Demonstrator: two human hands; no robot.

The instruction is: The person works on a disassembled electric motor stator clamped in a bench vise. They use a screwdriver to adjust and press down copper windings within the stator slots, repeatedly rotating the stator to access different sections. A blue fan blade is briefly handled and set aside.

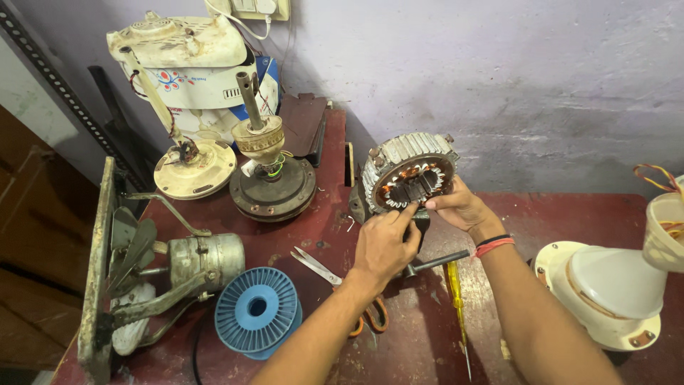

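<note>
- Fan stator (407,171) stands on edge, center-back of red table (570,221); copper coils in some slots, dark insert at middle, so winding looks partly done.
- Left hand (383,246) fingertips pinch at lower slots; right hand (459,207) grips rim.
- Tight: scissors (335,281), yellow screwdriver (456,299), blue spool (256,310) near wrists. Open room right-center only.

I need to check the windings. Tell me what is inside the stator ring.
Inside the stator, copper coils ring the inner edge around dark metal slots. The left hand and right hand cover its lower edge, so the coils there are hidden.
</note>
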